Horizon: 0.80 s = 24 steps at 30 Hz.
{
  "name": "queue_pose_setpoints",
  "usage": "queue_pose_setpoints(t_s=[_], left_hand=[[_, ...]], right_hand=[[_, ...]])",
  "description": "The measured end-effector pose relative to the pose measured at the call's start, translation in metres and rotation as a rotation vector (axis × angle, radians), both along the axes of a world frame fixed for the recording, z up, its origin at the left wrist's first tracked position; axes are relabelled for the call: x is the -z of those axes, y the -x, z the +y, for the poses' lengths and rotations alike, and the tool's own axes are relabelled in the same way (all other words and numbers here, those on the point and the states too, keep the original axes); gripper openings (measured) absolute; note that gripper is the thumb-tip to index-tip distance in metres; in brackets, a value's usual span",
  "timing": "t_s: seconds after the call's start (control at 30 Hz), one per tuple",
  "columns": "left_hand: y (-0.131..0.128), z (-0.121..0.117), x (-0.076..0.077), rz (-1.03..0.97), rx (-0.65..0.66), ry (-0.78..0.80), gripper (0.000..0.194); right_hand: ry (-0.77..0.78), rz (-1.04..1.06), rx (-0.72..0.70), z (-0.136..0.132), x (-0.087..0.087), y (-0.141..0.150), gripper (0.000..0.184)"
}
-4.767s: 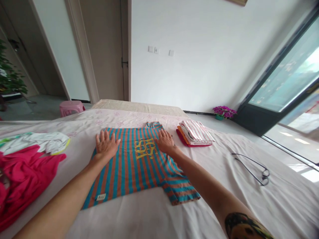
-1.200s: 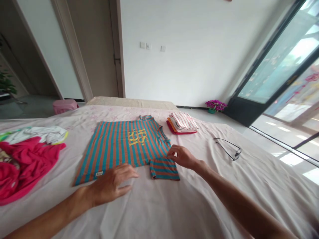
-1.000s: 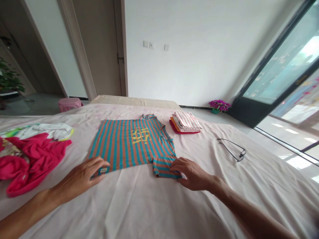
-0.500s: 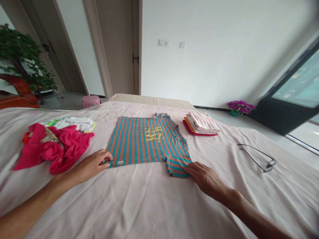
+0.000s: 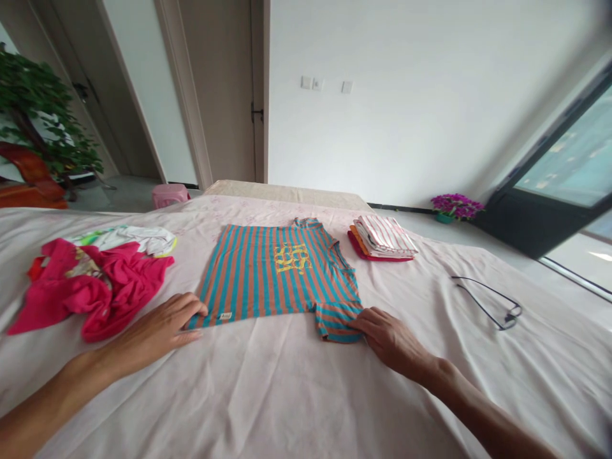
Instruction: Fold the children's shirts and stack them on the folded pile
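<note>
A T-shirt (image 5: 253, 280) with teal and brown stripes and yellow lettering lies flat on the sheet, its hem toward the left and its neck toward the right. At the near hem corner, beside a small white label, my left hand (image 5: 174, 322) rests with its fingers on the cloth and its thumb apart on the sheet. My right hand (image 5: 389, 335) pinches the edge of the near sleeve. The far sleeve shows only in part behind the shirt's body.
Crumpled pink clothing (image 5: 124, 274) and a white garment (image 5: 143, 239) lie to the left. A stack of folded clothes (image 5: 385, 237) sits beyond the shirt's neck side. Black-framed glasses (image 5: 509, 317) rest on the pale pink sheet (image 5: 287, 395) at the right.
My left hand has slid slightly left along the hem corner, and its thumb has moved away from its fingers. My right hand stays at the sleeve. The whole view has shifted a little.
</note>
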<state>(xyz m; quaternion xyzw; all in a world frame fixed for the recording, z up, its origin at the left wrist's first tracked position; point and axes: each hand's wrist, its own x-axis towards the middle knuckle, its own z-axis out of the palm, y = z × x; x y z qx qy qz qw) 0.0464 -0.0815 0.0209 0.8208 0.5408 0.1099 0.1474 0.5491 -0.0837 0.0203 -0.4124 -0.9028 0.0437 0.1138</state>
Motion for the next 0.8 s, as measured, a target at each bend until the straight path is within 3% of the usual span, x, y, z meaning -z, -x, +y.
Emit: queue_pose_setpoints(t_s=[0.17,0.27,0.37,0.5,0.67,0.8], left_hand=[[0.008,0.004,0.011,0.069,0.036,-0.105,0.019],[0.013,0.017,0.015,-0.034,-0.015,-0.078,0.019],[0.014,0.039,0.014,-0.237,-0.165,0.03,0.021],[0.004,0.076,0.005,-0.385,-0.359,0.117,0.028],[-0.015,0.11,0.005,-0.392,-0.55,0.148,0.037],[-0.009,0.117,0.02,-0.385,-0.536,0.184,0.055]], right_hand=[[-0.001,0.139,0.056,0.014,-0.007,0.001,0.033],[0.065,0.29,0.075,0.033,-0.015,0.004,0.027],[0.151,0.436,0.168,0.066,-0.024,0.01,0.026],[0.234,0.57,0.285,0.134,-0.031,0.026,0.033],[0.174,0.523,0.457,0.211,-0.018,0.044,0.037],[0.172,0.41,0.594,0.224,0.002,0.04,0.036]])
